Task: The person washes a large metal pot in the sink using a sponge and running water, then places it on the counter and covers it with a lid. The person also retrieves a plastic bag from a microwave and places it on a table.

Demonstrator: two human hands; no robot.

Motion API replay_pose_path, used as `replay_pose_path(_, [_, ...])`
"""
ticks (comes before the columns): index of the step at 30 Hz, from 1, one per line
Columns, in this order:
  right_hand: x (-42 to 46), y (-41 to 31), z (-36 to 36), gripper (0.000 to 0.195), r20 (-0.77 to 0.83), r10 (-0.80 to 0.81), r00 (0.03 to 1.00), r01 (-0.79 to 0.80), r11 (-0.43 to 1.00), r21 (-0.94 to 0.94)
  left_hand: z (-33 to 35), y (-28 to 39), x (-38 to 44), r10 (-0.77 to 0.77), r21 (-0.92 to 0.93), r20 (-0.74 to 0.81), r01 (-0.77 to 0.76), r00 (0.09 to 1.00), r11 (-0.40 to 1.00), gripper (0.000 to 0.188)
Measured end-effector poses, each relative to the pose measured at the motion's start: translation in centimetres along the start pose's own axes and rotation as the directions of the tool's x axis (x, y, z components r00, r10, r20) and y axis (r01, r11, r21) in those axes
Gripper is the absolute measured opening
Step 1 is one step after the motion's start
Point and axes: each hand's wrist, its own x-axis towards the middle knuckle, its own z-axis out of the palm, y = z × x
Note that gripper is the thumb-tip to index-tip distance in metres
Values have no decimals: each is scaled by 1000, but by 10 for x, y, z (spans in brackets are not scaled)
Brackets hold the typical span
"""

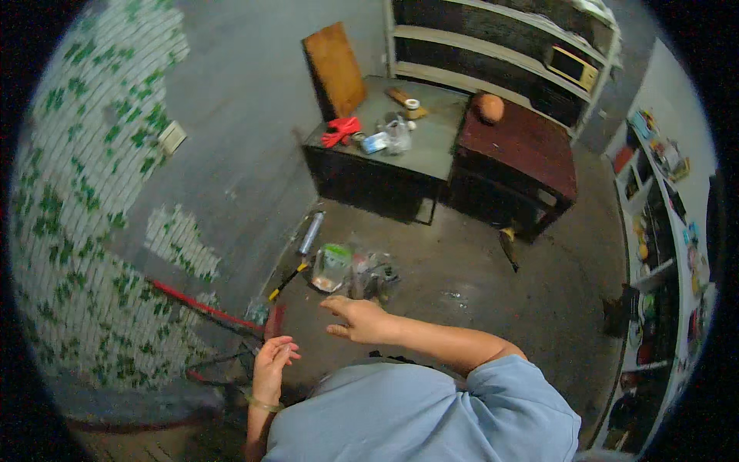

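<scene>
My left hand (273, 365), with a bangle at its wrist, is raised with fingers apart and nothing in it, beside a red-edged metal frame. To its right my right hand (358, 322) reaches leftward, fingers apart and empty. Beyond it on the floor lie a plastic bag with green print (333, 267) and a clear plastic bag (375, 274) with things inside that I cannot make out. A yellow and black handle (287, 282) lies left of these bags, and a silvery tube (311, 233) lies near the wall.
Ahead is a grey-topped desk (430, 153) bearing red gloves (340, 131), a plastic bag and a leaning wooden board (336, 69). Beside it is a dark red table (528, 147) with a round orange-brown object (491, 108). White shelves (655, 274) line the right; the red-edged frame (202, 307) is at left.
</scene>
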Motion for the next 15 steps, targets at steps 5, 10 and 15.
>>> replay_pose_path(5, [-29,26,-45,50,-42,216,976,-214,976,36,33,11,62,21,173,210,-58,978,983,26])
replay_pose_path(10, [-53,65,-63,51,-166,294,941,-293,956,32,83,29,125,25,234,412,-132,911,963,27])
replay_pose_path(15, [-65,79,-88,50,-278,385,880,-397,918,15,125,38,189,-30,393,561,-234,827,889,30])
